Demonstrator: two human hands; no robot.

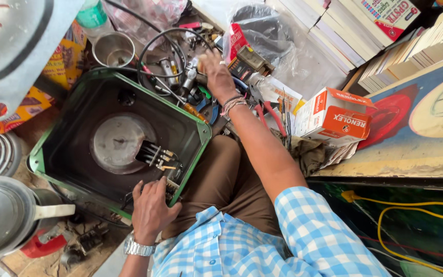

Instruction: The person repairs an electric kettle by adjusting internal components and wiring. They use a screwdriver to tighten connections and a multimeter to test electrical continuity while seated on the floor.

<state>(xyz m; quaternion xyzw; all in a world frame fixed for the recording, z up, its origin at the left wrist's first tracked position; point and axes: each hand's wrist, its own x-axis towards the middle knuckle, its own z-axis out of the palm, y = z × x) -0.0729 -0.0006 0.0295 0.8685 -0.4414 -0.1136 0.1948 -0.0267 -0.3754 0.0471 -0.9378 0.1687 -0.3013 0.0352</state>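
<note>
Left hand [151, 210] on green stove casing [73, 110]
</note>
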